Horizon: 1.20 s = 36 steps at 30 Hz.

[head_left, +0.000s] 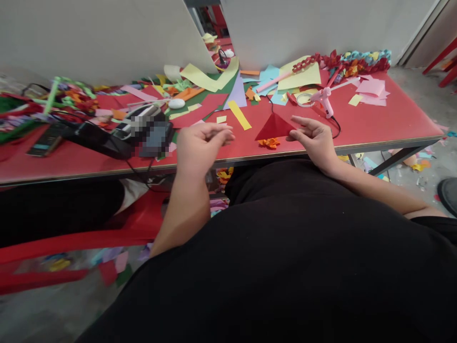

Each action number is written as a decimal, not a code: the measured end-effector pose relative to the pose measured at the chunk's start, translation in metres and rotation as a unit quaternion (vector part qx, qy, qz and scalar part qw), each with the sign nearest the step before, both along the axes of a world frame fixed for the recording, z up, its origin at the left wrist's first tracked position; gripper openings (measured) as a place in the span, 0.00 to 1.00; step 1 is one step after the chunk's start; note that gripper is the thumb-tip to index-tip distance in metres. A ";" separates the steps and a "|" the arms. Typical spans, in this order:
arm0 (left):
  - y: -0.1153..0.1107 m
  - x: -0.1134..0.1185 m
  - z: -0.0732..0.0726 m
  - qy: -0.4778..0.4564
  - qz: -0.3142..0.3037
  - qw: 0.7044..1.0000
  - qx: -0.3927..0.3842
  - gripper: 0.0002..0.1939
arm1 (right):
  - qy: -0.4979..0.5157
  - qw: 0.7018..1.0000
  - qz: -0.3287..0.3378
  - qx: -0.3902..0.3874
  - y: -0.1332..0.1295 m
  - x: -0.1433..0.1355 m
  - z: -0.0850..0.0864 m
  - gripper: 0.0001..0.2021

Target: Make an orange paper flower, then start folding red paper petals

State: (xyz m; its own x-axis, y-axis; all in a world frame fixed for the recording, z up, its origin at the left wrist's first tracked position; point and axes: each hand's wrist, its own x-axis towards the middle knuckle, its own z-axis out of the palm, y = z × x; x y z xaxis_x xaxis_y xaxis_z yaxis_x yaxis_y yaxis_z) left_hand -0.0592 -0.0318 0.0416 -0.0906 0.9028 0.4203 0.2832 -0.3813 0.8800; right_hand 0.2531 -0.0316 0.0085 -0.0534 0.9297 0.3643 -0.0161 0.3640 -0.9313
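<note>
My right hand (316, 140) pinches the right corner of a folded red paper triangle (274, 127) between thumb and fingers. A crease runs up to its top point, and it is held just over the table near the front edge. Below it lies a crumpled orange paper piece (269, 143). My left hand (202, 145) is raised to the left of the triangle, apart from it. Its fingers are curled in with the thumb close to them, and nothing shows between them. A yellow paper strip (240, 115) lies between the hands, farther back.
A pink glue gun (323, 101) with a black cord stands beyond my right hand. Paper scraps and a red paper chain (307, 63) line the back of the red table (400, 114). At left are a phone (46, 140), a black power strip (96, 139) and a red chair (143, 224).
</note>
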 end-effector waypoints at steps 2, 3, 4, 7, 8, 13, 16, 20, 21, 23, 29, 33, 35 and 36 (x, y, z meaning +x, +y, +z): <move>-0.001 -0.002 -0.001 -0.021 0.000 1.000 0.006 0.20 | 0.004 1.000 0.005 -0.004 0.000 -0.001 0.000 0.29; -0.002 0.002 -0.003 -0.027 -0.018 0.999 -0.003 0.22 | 0.002 1.000 0.012 -0.004 0.000 -0.002 0.001 0.29; -0.003 0.009 -0.005 -0.032 -0.048 0.998 -0.018 0.26 | -0.001 1.000 0.022 -0.002 -0.001 -0.004 0.001 0.28; -0.007 0.039 -0.015 -0.046 -0.144 0.987 -0.055 0.37 | -0.016 0.999 0.045 0.016 -0.003 -0.010 0.002 0.26; -0.007 0.048 -0.018 -0.054 -0.164 0.983 -0.063 0.38 | -0.022 0.998 0.050 0.026 -0.004 -0.011 0.003 0.25; -0.008 0.070 -0.019 -0.069 -0.182 0.977 -0.088 0.28 | -0.035 0.996 0.053 0.069 -0.006 -0.007 0.003 0.19; -0.010 0.068 -0.017 -0.056 -0.179 0.978 -0.094 0.25 | -0.040 0.996 0.050 0.064 -0.005 -0.003 0.001 0.20; -0.013 0.066 -0.018 -0.020 -0.167 0.982 -0.087 0.23 | -0.055 0.995 0.069 0.038 -0.004 -0.004 -0.001 0.24; -0.013 0.066 -0.019 -0.015 -0.164 0.983 -0.082 0.22 | -0.054 0.995 0.077 0.036 -0.004 -0.005 -0.002 0.24; -0.013 0.066 -0.020 -0.007 -0.157 0.985 -0.069 0.22 | -0.047 0.994 0.087 0.036 -0.003 -0.007 -0.004 0.24; -0.013 0.069 -0.022 0.006 -0.173 0.982 -0.082 0.22 | -0.052 0.994 0.086 0.040 -0.002 -0.007 -0.005 0.22; -0.015 0.070 -0.020 0.020 -0.181 0.977 -0.108 0.22 | -0.045 0.993 0.099 0.053 -0.003 -0.008 -0.007 0.20; -0.015 0.070 -0.020 0.034 -0.171 0.979 -0.107 0.21 | -0.061 0.992 0.099 0.048 -0.004 -0.008 -0.008 0.21; -0.015 0.070 -0.020 0.041 -0.166 0.980 -0.104 0.21 | -0.071 0.992 0.099 0.044 -0.004 -0.007 -0.009 0.21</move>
State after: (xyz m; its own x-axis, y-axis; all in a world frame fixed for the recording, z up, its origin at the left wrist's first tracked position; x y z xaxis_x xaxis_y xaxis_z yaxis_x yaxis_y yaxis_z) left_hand 0.0105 -0.0469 0.0217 0.2482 0.9439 0.2178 0.2473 -0.2792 0.9279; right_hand 0.2457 -0.0354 0.0000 -0.2882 0.8605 0.4200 0.0343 0.4476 -0.8936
